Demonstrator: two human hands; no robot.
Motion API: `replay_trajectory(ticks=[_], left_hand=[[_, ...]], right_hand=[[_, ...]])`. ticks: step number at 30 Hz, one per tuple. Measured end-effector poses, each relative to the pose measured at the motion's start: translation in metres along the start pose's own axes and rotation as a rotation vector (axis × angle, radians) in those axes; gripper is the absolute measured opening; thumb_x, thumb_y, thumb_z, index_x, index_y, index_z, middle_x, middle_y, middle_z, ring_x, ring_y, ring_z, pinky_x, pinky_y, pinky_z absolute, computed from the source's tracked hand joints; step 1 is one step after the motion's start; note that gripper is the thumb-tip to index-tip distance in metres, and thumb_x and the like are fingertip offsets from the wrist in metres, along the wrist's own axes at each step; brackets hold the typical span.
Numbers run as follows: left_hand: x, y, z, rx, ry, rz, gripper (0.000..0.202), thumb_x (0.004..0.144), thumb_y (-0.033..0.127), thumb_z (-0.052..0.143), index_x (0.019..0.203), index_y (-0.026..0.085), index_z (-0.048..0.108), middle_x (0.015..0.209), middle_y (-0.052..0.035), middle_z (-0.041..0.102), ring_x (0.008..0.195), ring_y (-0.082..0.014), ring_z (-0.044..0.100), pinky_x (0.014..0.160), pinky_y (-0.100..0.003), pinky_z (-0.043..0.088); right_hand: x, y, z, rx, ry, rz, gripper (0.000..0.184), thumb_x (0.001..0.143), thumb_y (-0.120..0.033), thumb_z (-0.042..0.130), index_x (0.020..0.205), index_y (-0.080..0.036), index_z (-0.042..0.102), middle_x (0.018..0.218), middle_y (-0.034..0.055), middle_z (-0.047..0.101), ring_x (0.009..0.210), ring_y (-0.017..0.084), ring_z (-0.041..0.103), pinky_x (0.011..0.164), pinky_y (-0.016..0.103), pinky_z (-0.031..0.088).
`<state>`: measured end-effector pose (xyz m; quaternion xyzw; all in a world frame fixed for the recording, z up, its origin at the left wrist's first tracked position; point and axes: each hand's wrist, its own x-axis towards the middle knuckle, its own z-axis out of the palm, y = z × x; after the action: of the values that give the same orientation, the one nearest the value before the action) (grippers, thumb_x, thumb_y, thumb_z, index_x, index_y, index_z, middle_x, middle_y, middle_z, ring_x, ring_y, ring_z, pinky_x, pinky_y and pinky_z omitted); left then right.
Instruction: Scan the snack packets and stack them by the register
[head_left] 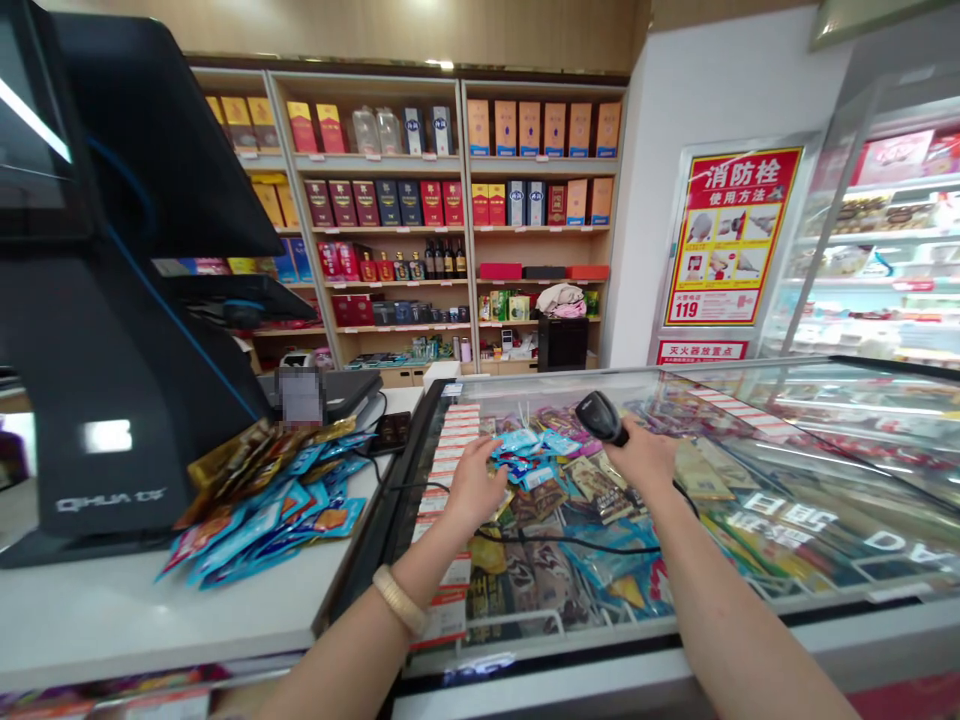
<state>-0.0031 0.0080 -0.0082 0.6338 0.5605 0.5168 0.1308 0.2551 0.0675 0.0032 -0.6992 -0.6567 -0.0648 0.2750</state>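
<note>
Over the smooth glass freezer top point(810, 445), our right grip point(646, 455) clamps a black plastic barcode scanner point(598, 414); our left grip point(478, 485) (fingers apart) meets glossy, crinkled blue packets point(534, 456).

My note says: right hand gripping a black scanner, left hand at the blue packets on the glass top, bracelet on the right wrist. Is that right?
Not quite: in the head view the bracelet is on the left wrist. The rest stands: the right hand grips the black scanner, and the left hand is at the blue packets on the glass top.
</note>
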Motion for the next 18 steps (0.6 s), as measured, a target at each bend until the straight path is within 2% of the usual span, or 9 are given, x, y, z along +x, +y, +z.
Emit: replay_trajectory(ticks=[2,4,7,11,13,14,16,18], left_hand=[[-0.016,0.003,-0.026,0.098,0.023,0.079,0.034,0.071,0.019,0.061,0.104,0.02,0.07,0.12,-0.0117,0.063,0.116,-0.0244,0.058,0.105,-0.04,0.043],[-0.035,0.003,-0.06,0.187,0.078,0.14,0.035,0.077,0.024,0.056,0.111,0.022,0.067,0.122,-0.0097,0.063,0.116,-0.0233,0.058,0.106,-0.04,0.043],[-0.064,-0.005,-0.12,0.326,0.281,0.138,0.032,0.08,0.033,0.053,0.108,0.024,0.066,0.116,-0.0085,0.065,0.112,-0.0248,0.059,0.105,-0.041,0.044],[-0.098,-0.029,-0.197,0.512,0.591,0.13,0.028,0.078,0.043,0.054,0.102,0.031,0.063,0.106,-0.0036,0.065,0.105,-0.0276,0.061,0.103,-0.047,0.046],[-0.111,-0.044,-0.229,0.597,0.72,0.07,0.025,0.078,0.047,0.053,0.101,0.039,0.059,0.106,0.0034,0.065,0.097,-0.0259,0.063,0.099,-0.051,0.049],[-0.116,-0.052,-0.243,0.63,0.749,0.015,0.026,0.076,0.05,0.053,0.1,0.04,0.058,0.107,0.0045,0.065,0.095,-0.0266,0.063,0.097,-0.053,0.049],[-0.122,-0.066,-0.266,0.655,0.733,-0.131,0.031,0.071,0.053,0.054,0.098,0.038,0.056,0.108,0.0036,0.066,0.095,-0.0296,0.063,0.093,-0.056,0.05],[-0.123,-0.078,-0.282,0.651,0.657,-0.266,0.034,0.065,0.053,0.056,0.094,0.036,0.055,0.104,0.0027,0.068,0.095,-0.0323,0.063,0.089,-0.057,0.05]], right_hand=[[-0.001,-0.002,0.0,0.0,-0.008,-0.019,0.029,0.082,-0.042,0.055,0.099,-0.023,0.069,0.085,0.0101,0.073,0.09,0.029,0.067,0.082,0.038,0.038],[-0.002,-0.004,0.001,0.004,-0.009,-0.047,0.03,0.082,-0.042,0.055,0.101,-0.024,0.069,0.086,0.0103,0.073,0.091,0.03,0.067,0.082,0.039,0.037],[-0.004,-0.007,0.002,0.012,-0.002,-0.091,0.029,0.081,-0.04,0.056,0.102,-0.025,0.069,0.089,0.0087,0.073,0.092,0.029,0.066,0.081,0.038,0.036],[-0.007,-0.013,0.005,0.012,0.003,-0.16,0.027,0.079,-0.038,0.059,0.099,-0.024,0.069,0.093,0.0085,0.073,0.093,0.028,0.065,0.079,0.037,0.035],[-0.009,-0.018,0.006,0.016,0.008,-0.192,0.027,0.078,-0.039,0.06,0.098,-0.024,0.069,0.091,0.0091,0.073,0.093,0.029,0.065,0.08,0.037,0.034],[-0.011,-0.02,0.007,0.021,0.011,-0.207,0.026,0.078,-0.039,0.06,0.097,-0.023,0.07,0.089,0.0091,0.073,0.093,0.029,0.064,0.08,0.037,0.034],[-0.014,-0.026,0.007,0.041,0.018,-0.251,0.024,0.078,-0.036,0.059,0.096,-0.023,0.07,0.087,0.0085,0.073,0.092,0.028,0.065,0.081,0.036,0.033],[-0.018,-0.031,0.009,0.066,0.02,-0.316,0.025,0.076,-0.031,0.059,0.097,-0.024,0.069,0.089,0.0073,0.074,0.091,0.026,0.065,0.083,0.036,0.032]])
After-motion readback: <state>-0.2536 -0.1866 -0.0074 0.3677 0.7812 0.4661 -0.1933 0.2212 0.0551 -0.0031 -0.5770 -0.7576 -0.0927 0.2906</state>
